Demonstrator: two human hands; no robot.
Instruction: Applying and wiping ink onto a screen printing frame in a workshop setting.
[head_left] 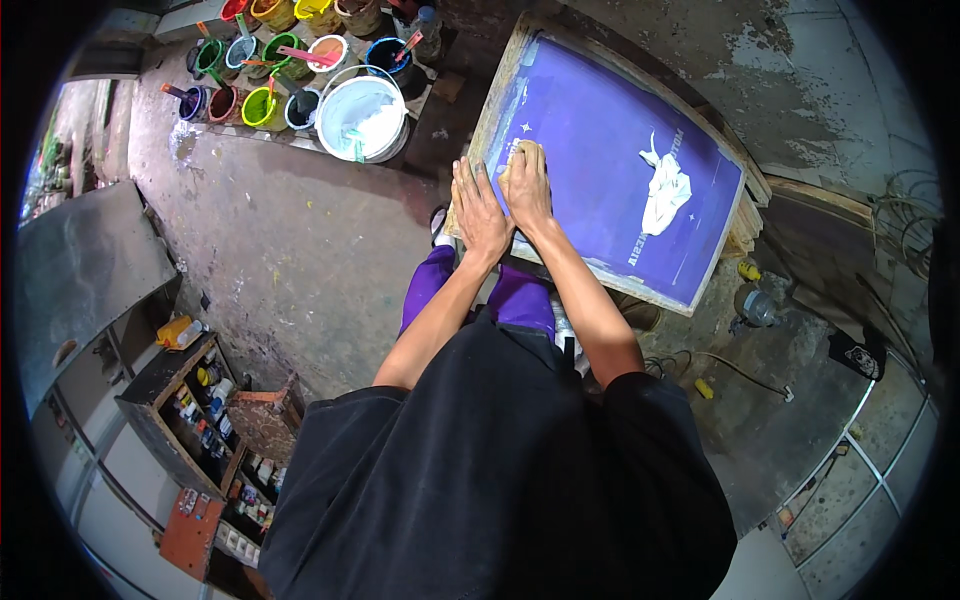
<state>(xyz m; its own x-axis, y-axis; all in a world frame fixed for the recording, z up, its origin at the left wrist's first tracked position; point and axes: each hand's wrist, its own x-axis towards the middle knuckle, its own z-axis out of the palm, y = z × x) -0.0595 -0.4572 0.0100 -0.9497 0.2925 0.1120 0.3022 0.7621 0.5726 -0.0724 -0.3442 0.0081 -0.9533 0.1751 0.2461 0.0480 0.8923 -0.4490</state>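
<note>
A screen printing frame [590,130] with purple mesh and a wooden rim lies in front of me, tilted in view. My left hand [481,215] rests along its left wooden edge, fingers stretched out. Close beside it, my right hand [526,188] presses on the mesh near that edge with its fingers curled. A sliver of something yellowish shows under those fingers; most of it is hidden. Over on the right part of the mesh lies a crumpled white cloth [667,192]. Pale lettering and small star shapes show through the mesh.
At the upper left, several paint pots stand on a low bench with a large white bucket [362,120]. A wooden shelf [180,400] with bottles is at lower left. To the right of the frame are a clear plastic bottle [760,308] and a cable on the floor.
</note>
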